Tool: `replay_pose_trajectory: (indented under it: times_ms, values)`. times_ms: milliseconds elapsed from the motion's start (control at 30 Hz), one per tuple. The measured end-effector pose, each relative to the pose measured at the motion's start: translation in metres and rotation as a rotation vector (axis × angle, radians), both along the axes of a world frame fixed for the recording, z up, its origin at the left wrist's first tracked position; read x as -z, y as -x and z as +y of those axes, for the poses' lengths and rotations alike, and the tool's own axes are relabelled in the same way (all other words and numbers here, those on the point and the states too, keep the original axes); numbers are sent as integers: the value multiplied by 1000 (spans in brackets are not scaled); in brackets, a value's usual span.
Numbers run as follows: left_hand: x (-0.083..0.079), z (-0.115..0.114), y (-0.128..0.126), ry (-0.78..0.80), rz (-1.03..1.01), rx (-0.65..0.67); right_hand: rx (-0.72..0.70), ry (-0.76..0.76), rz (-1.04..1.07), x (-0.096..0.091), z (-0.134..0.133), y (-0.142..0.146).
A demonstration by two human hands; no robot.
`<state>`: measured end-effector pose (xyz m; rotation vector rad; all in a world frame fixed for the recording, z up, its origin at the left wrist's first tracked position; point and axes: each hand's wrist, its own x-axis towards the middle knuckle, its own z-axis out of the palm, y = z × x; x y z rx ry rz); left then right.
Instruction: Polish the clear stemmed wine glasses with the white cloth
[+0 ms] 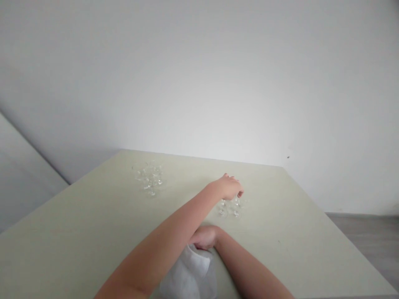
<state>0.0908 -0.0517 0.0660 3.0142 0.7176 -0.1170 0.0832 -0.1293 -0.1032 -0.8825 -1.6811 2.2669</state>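
Head view, looking down across a pale table (93, 232) set against a plain white wall (199, 74). A strip of grey floor (368, 232) shows at the right.

The left hand (230, 187) reaches from the lower left across the middle of the table. It is poised directly over the near glasses (230, 208), a small cluster of clear stemmed glasses standing upright right of centre. The fingers (238, 192) are bent downward and drawn close together, with the tips at the level of the rims. Whether they pinch a rim or only touch it cannot be told.

The right hand (204, 237) lies closer to the person, partly hidden behind the left forearm. It is curled tight over the upper edge of a white cloth (190, 276). The cloth is bunched on the table and runs down to the bottom edge of the view.

The far glasses (149, 178), a second and larger cluster of clear glassware, stand near the back left part of the table. They are well apart from both hands and from the near cluster.

Both clusters are transparent and glint in the light. The table colour shows through them, and any contents cannot be made out at this distance. The exact count in each cluster is also unclear.
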Motion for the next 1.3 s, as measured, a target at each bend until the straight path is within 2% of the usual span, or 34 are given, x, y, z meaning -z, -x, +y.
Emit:
replay_pose_trajectory:
  times_ms: [67, 133, 267, 433, 567, 700, 800, 1000, 1167, 1300]
  values:
    - [2, 5, -4, 18, 27, -21, -18, 47, -33, -2, 0, 1]
    - [4, 9, -4, -3, 7, -21, 6, 66, 19, -8, -4, 2]
    - [-2, 7, 22, -35, -64, -84, 6, 88, 171, -18, -12, 2]
    - [-25, -18, 93, -90, -200, -278, -29, 138, 82, -17, -12, 1]
    - [-37, -53, 154, -124, -270, -536, -35, 130, 88, -14, -11, 1]
    - [-39, -83, 205, -84, -216, -807, -33, 136, 105, -14, -13, 0]
    - [-33, -93, 236, -30, -153, -993, -16, 149, 102, -12, -13, 0]
    - [-12, -85, 279, 21, -53, -1211, 3, 156, 90, -11, -12, -1]
    - [0, -66, 298, -37, 20, -1334, 21, 168, 75, -16, -13, -1]
    - [2, -46, 308, -32, 38, -1401, -1, 141, 76, -14, -11, -1]
